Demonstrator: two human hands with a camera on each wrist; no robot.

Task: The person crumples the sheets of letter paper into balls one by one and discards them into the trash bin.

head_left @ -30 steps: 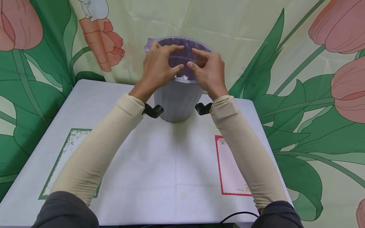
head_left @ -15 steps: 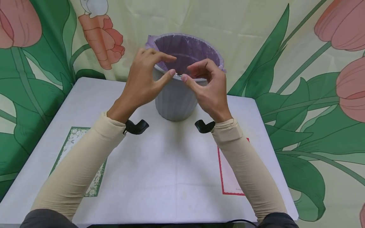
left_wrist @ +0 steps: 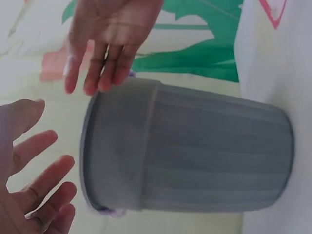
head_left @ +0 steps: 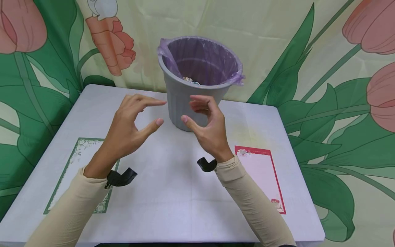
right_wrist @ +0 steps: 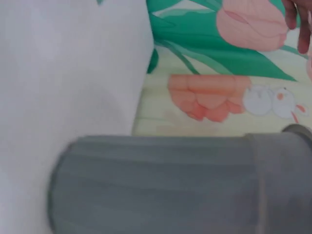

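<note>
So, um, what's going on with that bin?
A person has both hands up on the near side of a grey trash bin. The left hand and right hand have fingers and thumb apart and hold nothing. The bin stands upright on a white table, lined with a purple plastic bag. Some scraps show inside, too small to name. A green-bordered sheet lies left, a red-bordered sheet right.

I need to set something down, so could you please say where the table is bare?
The table is freest between the green-edged sheet and the red-edged sheet. A smaller patch lies right of the gray bin. Just in front of the bin it is crowded by the left hand and right hand.
</note>
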